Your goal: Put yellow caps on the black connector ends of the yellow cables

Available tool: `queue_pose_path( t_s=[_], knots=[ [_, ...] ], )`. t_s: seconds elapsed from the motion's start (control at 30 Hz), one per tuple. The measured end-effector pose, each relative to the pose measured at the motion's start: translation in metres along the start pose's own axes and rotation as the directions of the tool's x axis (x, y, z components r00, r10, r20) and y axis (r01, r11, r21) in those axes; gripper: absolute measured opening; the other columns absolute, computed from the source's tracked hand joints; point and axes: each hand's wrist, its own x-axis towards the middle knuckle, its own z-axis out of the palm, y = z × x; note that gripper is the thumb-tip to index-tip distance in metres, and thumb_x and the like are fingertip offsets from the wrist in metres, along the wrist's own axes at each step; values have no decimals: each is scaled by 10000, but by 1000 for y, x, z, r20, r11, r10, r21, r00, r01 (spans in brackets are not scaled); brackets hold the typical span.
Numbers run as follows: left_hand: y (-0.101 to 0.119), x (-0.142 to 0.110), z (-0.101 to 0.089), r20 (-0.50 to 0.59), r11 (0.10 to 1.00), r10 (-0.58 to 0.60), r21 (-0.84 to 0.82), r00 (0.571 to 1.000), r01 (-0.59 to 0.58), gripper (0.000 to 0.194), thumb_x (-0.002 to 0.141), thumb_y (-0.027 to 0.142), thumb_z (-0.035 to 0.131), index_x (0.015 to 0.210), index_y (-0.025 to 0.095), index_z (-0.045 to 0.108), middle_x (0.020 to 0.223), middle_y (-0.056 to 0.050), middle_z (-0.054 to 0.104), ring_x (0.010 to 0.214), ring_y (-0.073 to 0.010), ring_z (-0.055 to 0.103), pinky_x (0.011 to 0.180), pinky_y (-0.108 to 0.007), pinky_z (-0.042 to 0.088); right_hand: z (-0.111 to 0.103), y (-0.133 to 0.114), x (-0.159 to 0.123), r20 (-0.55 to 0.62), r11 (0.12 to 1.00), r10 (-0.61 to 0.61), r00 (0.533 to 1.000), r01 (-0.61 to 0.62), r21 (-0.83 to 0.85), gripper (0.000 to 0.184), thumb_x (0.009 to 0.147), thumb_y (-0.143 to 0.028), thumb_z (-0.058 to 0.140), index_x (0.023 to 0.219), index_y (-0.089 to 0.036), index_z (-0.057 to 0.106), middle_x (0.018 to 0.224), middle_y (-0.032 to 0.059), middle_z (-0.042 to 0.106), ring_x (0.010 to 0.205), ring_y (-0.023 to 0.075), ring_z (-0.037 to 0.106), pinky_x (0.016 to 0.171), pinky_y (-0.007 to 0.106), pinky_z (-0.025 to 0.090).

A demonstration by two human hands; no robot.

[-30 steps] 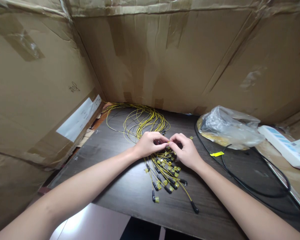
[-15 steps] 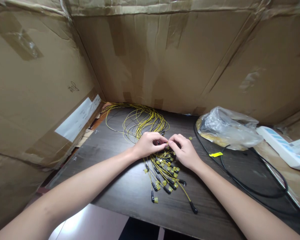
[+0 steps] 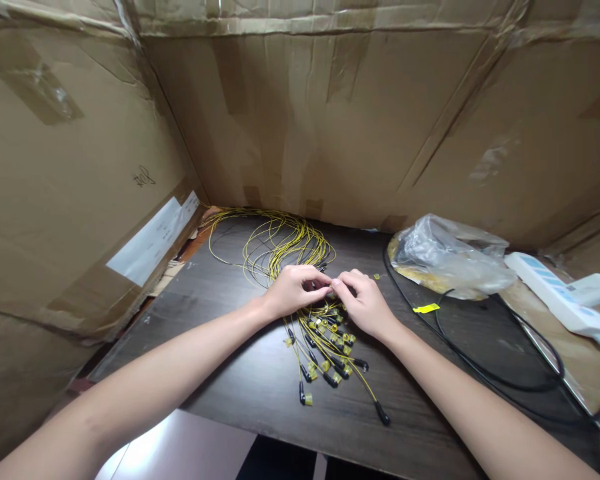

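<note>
My left hand (image 3: pixel 300 289) and my right hand (image 3: pixel 363 299) meet fingertip to fingertip above the dark table, each in a pinch. What lies between the fingertips is too small and covered to make out. Beneath and in front of them spreads a bunch of thin yellow cables (image 3: pixel 300 243) with black elbow-shaped ends. Many ends carry a clear yellow cap (image 3: pixel 309 399). One black cable end (image 3: pixel 382 413), nearest the front edge, shows no yellow cap. The long yellow strands run back from my left hand in loose loops.
A clear plastic bag (image 3: pixel 450 257) with yellowish contents lies at the back right, a loose yellow cap (image 3: pixel 377 276) to its left. Beside it are a white power strip (image 3: pixel 555 293) and a black cord (image 3: pixel 473 363) with a yellow tag. Cardboard walls (image 3: pixel 300 120) enclose the back and left.
Both hands stay pinched together, with the right fingertips shifted slightly against the left. The whole view has moved a little; the cables lie as before.
</note>
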Motion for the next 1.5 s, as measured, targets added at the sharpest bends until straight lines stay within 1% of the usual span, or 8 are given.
queue_pose_path(
  t_s=[0.1, 0.3, 0.53, 0.73, 0.93, 1.13, 1.37, 1.5],
  knots=[
    [2, 0, 0, -16, 1000, 8, 12, 1000, -8, 125, 855, 225, 696, 906, 140, 773, 802, -57, 750, 638, -109, 624, 623, -219, 500, 0, -1, 1, 10, 1000, 8, 1000, -8, -9, 414, 1002, -350, 408, 617, -213, 474, 635, 28, 576, 728, 205, 501, 696, 347, 347],
    [4, 0, 1, -11, 1000, -20, 0, 1000, 20, 141, 864, 237, 689, 915, 140, 777, 812, -63, 755, 632, -108, 637, 622, -215, 507, -1, -1, 0, -55, 998, 0, 999, 4, 71, 155, 916, -294, 530, 784, -220, 563, 786, 33, 625, 794, 212, 536, 746, 350, 393],
    [1, 0, 1, -27, 1000, 3, -4, 1000, -3, 132, 850, 216, 703, 922, 131, 773, 775, -57, 745, 624, -102, 630, 606, -202, 501, -1, -1, 1, -2, 1000, 17, 1000, -17, -11, 411, 995, -346, 427, 608, -213, 455, 611, 17, 552, 715, 200, 509, 709, 344, 337],
    [3, 1, 1, -18, 998, -54, -18, 998, 53, 137, 845, 227, 700, 915, 136, 776, 791, -57, 750, 617, -101, 637, 601, -198, 510, -1, -1, 0, -42, 1000, 21, 999, -20, 19, 180, 925, -311, 533, 785, -212, 587, 774, 25, 644, 780, 201, 541, 757, 347, 360],
    [2, 0, 1, -16, 999, -36, -21, 999, 36, 137, 842, 225, 708, 920, 136, 777, 785, -51, 746, 619, -98, 626, 604, -198, 505, 0, 0, 0, 0, 1000, 7, 1000, -7, -24, 411, 998, -344, 425, 621, -206, 512, 629, 20, 580, 727, 196, 515, 726, 345, 334],
    [4, 1, 0, -24, 999, -40, -24, 999, 40, 139, 851, 241, 703, 907, 139, 779, 766, -48, 742, 605, -97, 623, 591, -198, 502, 1, 1, -1, -83, 999, -11, 997, 13, 32, 153, 910, -302, 566, 792, -208, 587, 792, 20, 634, 758, 187, 554, 731, 335, 373],
    [2, 0, 1, -31, 1000, -8, -7, 999, 8, 121, 839, 223, 710, 893, 139, 777, 770, -47, 743, 607, -95, 623, 599, -196, 501, 0, 2, 1, -33, 999, -32, 999, 31, -28, 408, 1002, -339, 437, 623, -206, 507, 643, 21, 591, 725, 190, 515, 715, 339, 350],
    [2, 1, 1, -33, 998, -65, -25, 997, 64, 125, 839, 227, 703, 896, 141, 776, 774, -47, 742, 598, -96, 628, 584, -195, 507, 1, 2, 0, -81, 1000, -14, 997, 16, 19, 241, 951, -352, 533, 757, -220, 590, 773, 35, 652, 796, 212, 535, 745, 353, 383]
  ],
)
